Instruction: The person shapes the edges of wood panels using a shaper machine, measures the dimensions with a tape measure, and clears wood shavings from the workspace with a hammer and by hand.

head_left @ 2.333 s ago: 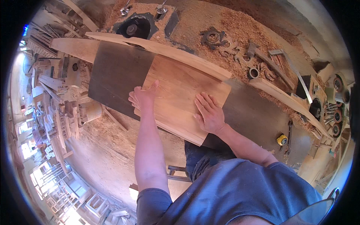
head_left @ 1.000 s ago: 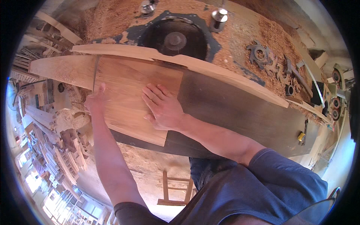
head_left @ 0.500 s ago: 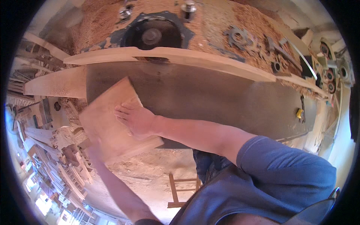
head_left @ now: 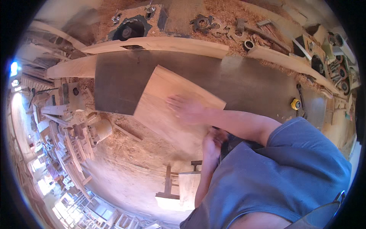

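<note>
A light wooden board [head_left: 167, 95] lies slanted on the dark metal machine table [head_left: 114, 84], its near part hanging over the table's front edge. My right hand [head_left: 187, 108] rests flat on top of the board, fingers spread and blurred by motion. At the board's near corner, close to my body, my left hand [head_left: 213, 139] is on its edge. A long wooden fence [head_left: 160, 44] runs along the far side of the table, apart from the board.
Behind the fence sit a round cutter opening [head_left: 127, 32], thick sawdust and loose metal cutter heads [head_left: 202, 23]. A yellow tape measure [head_left: 295, 104] lies on the table's right end. Stacked wood parts [head_left: 68, 133] stand at left, and a wooden frame [head_left: 179, 187] on the floor below.
The board slid left along the fence, then came back right and toward me, off the fence. My left hand has moved from the board's top to its near corner.
</note>
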`<state>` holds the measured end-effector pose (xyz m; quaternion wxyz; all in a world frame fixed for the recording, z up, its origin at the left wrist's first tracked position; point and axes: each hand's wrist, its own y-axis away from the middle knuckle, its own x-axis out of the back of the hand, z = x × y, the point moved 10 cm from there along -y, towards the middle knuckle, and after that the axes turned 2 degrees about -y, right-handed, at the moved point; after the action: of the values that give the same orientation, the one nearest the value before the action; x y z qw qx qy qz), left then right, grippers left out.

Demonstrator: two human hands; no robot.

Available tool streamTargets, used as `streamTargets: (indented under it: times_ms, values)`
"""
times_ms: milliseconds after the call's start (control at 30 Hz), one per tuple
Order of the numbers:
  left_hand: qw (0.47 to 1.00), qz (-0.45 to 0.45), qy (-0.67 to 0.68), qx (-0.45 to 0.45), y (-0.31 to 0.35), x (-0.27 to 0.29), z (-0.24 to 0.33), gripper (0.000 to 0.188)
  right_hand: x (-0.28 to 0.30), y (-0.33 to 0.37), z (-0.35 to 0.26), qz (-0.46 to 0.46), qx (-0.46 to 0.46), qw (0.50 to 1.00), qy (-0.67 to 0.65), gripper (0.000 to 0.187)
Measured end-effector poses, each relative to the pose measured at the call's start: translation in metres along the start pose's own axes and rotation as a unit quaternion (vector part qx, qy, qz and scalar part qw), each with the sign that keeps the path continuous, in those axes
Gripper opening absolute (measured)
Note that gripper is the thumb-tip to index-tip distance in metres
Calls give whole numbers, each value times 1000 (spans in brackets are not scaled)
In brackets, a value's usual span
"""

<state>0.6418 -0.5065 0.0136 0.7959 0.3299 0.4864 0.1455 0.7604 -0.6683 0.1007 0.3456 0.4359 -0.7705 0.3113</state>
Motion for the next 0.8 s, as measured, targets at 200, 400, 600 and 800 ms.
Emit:
streamTargets:
  times_ms: [200, 400, 600, 800]
  values:
    - [707, 481, -415, -311, 117, 35, 123, 70, 53, 110, 15, -42, 0, 999, 34, 60]
    - [726, 547, -365, -202, 29, 86, 153, 116, 76, 140, 23, 34, -31, 999, 28, 60]
    - [613, 624, -416, -247, -2, 18, 165, 127, 106, 101, 91, 86, -86, 991, 53, 55]
    - [556, 627, -454, -303, -11, -21, 183, 128, 116, 79, 112, 88, -108, 989, 50, 53]
